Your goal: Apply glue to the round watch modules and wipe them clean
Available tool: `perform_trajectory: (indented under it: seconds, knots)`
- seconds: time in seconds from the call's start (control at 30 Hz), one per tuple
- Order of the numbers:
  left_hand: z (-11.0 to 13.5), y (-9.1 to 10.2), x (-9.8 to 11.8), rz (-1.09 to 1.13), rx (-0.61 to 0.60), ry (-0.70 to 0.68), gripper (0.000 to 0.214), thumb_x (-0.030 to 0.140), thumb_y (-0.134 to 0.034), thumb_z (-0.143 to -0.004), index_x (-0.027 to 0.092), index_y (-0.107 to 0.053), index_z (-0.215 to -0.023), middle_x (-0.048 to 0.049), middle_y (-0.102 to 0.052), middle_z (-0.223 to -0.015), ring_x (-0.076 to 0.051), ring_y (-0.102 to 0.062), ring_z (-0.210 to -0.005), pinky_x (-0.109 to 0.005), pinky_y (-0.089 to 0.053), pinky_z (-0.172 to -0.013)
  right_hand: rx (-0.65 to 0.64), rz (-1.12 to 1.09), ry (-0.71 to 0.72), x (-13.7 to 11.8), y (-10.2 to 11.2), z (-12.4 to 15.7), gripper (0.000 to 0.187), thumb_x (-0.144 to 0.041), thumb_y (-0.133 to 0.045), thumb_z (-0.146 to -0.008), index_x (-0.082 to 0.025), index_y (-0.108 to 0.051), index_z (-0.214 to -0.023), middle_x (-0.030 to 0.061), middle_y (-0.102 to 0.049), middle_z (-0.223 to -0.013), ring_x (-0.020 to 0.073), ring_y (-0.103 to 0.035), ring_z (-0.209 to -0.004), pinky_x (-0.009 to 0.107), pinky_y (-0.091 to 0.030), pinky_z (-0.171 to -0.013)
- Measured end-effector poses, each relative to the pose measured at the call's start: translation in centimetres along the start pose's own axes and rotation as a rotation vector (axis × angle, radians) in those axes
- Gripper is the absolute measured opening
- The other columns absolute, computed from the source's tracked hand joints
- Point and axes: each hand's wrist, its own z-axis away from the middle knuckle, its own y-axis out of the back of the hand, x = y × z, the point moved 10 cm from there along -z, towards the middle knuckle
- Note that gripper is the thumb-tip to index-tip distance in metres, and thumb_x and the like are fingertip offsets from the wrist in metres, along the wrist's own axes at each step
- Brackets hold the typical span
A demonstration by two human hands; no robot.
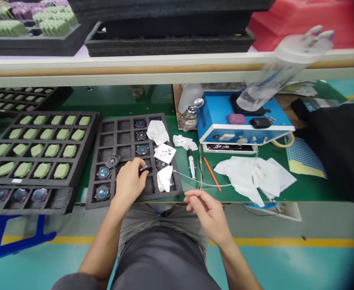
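My left hand (pixel 129 180) pinches a round black watch case (pixel 145 169), seen nearly edge-on, over a black foam tray (pixel 92 177). Around it, more round watch cases rest in the tray, including a pair (pixel 103 172) to the left and one with a lit-looking face (pixel 142 150) farther up. White wipes (pixel 164 179) cover part of the tray's right side. Right of the tray, at the bench's front edge, my right hand (pixel 208 211) hovers with loosely curled fingers apart and nothing visible in them.
A syringe (pixel 191 164), an orange stick (pixel 212 173) and a thin tube (pixel 201 184) lie right of the tray. Behind stand a blue box (pixel 214 117) and a glass bottle (pixel 189 118). A foam tray of green pieces (pixel 79 173) is left. A shelf (pixel 164 68) crosses above.
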Motion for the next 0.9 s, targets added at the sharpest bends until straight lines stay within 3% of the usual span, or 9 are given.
perform_trajectory:
  seconds: [0.13, 0.23, 0.33, 0.47, 0.57, 0.73, 0.9]
  knots:
    - [0.8, 0.0, -1.6, 0.66, 0.184, 0.173, 0.033, 0.03, -0.073, -0.084, 0.019, -0.067, -0.114, -0.0081, -0.073, -0.108, -0.023, -0.067, -0.101, -0.035, -0.053, -0.084, 0.138, 0.173, 0.097, -1.3, 1.7, -1.4, 0.025, -0.043, -0.061, -0.095, -0.021, -0.072, -0.098, 0.0034, -0.075, -0.085, 0.0141, -0.069, -0.065, 0.026, -0.055, -0.062]
    - [1.1, -3.2, -1.2, 1.227, 0.056, 0.325, 0.038, 0.035, -0.083, -0.074, 0.018, -0.072, -0.106, -0.0061, -0.075, -0.102, -0.018, -0.069, -0.089, -0.028, -0.057, -0.073, 0.247, 0.357, 0.219, -2.9, 2.6, -2.9, 0.022, -0.039, -0.059, -0.096, -0.021, -0.071, -0.098, 0.0039, -0.075, -0.087, 0.0155, -0.067, -0.069, 0.028, -0.054, -0.064]
    - [1.2, -5.4, -0.3, 1.506, -0.036, 0.435, 0.041, 0.03, -0.091, -0.065, 0.015, -0.074, -0.099, -0.0045, -0.075, -0.094, -0.014, -0.068, -0.08, -0.025, -0.059, -0.07, 0.222, 0.689, 0.226, -3.6, 2.1, -5.5, 0.02, -0.032, -0.055, -0.097, -0.02, -0.07, -0.104, 0.0076, -0.075, -0.098, 0.0187, -0.069, -0.079, 0.03, -0.052, -0.07]
    - [0.8, -6.6, 0.0, 1.647, -0.036, 0.493, 0.041, 0.024, -0.094, -0.059, 0.014, -0.075, -0.094, -0.0039, -0.075, -0.092, -0.012, -0.069, -0.08, -0.023, -0.06, -0.071, 0.016, 1.199, -0.035, -1.5, 0.7, -8.9, 0.023, -0.029, -0.057, -0.097, -0.018, -0.068, -0.113, 0.0128, -0.075, -0.106, 0.0254, -0.073, -0.088, 0.031, -0.048, -0.067]
    - [0.8, -7.1, -0.1, 1.673, -0.02, 0.5, 0.039, 0.023, -0.093, -0.06, 0.015, -0.073, -0.092, -0.002, -0.074, -0.089, -0.011, -0.068, -0.078, -0.022, -0.061, -0.07, -0.045, 1.36, -0.171, -0.7, 0.3, -9.8, 0.028, -0.031, -0.055, -0.097, -0.018, -0.065, -0.12, 0.0146, -0.075, -0.105, 0.0286, -0.074, -0.09, 0.032, -0.046, -0.066]
    - [0.9, -7.4, -0.1, 1.617, 0.008, 0.449, 0.038, 0.025, -0.091, -0.065, 0.016, -0.069, -0.095, -0.0019, -0.073, -0.09, -0.012, -0.067, -0.081, -0.022, -0.06, -0.07, -0.003, 1.325, -0.214, -0.4, 0.4, -10.0, 0.035, -0.026, -0.051, -0.094, -0.015, -0.062, -0.125, 0.016, -0.073, -0.11, 0.0298, -0.073, -0.091, 0.035, -0.047, -0.067]
    - [0.7, -7.4, 0.3, 1.603, 0.018, 0.418, 0.039, 0.026, -0.09, -0.067, 0.016, -0.067, -0.097, -0.0024, -0.072, -0.093, -0.012, -0.066, -0.083, -0.023, -0.059, -0.073, 0.065, 1.149, -0.103, -0.9, 1.4, -10.3, 0.037, -0.023, -0.05, -0.09, -0.012, -0.065, -0.121, 0.0135, -0.074, -0.107, 0.0271, -0.07, -0.094, 0.034, -0.049, -0.075]
